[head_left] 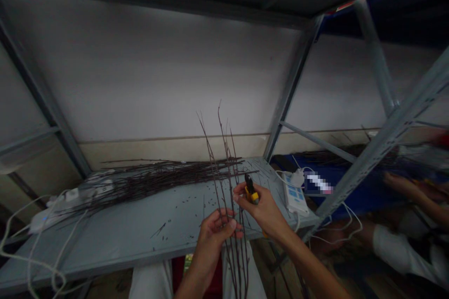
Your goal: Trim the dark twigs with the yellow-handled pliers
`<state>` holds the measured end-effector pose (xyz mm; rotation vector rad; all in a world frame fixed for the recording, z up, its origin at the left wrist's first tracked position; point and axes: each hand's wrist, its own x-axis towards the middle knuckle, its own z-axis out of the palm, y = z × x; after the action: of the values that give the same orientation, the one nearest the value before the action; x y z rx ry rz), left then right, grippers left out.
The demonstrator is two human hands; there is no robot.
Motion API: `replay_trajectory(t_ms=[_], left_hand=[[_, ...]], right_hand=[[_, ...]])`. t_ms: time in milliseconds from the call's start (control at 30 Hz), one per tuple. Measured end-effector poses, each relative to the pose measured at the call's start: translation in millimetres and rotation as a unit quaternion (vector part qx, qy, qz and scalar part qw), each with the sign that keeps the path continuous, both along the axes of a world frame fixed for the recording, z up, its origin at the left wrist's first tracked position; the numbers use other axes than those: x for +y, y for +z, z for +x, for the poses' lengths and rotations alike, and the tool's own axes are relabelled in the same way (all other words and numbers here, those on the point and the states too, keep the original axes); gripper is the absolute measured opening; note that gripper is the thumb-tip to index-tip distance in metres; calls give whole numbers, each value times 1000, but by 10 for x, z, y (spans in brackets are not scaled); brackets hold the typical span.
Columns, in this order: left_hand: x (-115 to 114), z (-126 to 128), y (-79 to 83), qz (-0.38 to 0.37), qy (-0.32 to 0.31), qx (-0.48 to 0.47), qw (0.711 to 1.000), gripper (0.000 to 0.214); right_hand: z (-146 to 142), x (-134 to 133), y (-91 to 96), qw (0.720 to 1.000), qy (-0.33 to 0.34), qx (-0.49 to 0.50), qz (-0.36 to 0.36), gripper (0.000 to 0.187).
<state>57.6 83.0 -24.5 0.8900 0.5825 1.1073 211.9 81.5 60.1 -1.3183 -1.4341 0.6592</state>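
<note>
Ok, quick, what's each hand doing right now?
Left hand: closed, holding thin dark twigs.
Right hand: closed, holding yellow-handled cutters.

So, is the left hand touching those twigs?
Touching: the head view shows the left hand with its fingers curled around the upright twigs.

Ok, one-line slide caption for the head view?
Left hand grips thin dark twigs; right hand holds yellow-and-black cutters above a grey metal shelf.
</note>
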Motion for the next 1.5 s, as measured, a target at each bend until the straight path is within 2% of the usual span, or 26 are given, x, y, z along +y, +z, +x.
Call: replay_trajectory(t_ms=[233, 567, 667, 867, 1133, 1233, 1333, 1500], left_hand=[[-44, 9, 102, -11, 2, 2, 1000, 40], [-43, 24, 116, 9, 8, 20, 1000, 41], [-33, 26, 178, 28, 6, 31, 999, 37], [111, 119, 288, 60, 55, 20, 997, 31], [222, 231, 410, 46, 46, -47, 997, 31], [237, 230, 415, 36, 47, -50, 997, 33], [241, 221, 404, 28, 62, -43, 997, 35], [222, 211, 390, 19, 69, -38, 997, 36]], right_hand=[[-4, 17, 73, 1000, -12, -12, 14, 23], [-27, 84, 222, 997, -21, -65, 46, 18], [-36, 90, 215, 996, -28, -66, 49, 18], [-42, 94, 158, 997, -38, -47, 48, 13], [-40, 71, 147, 998, -44, -39, 38, 16], [25, 61, 139, 994, -41, -89, 54, 22], [184, 55, 155, 965, -58, -233, 108, 29], [481, 50, 336, 838, -65, -515, 168, 49]])
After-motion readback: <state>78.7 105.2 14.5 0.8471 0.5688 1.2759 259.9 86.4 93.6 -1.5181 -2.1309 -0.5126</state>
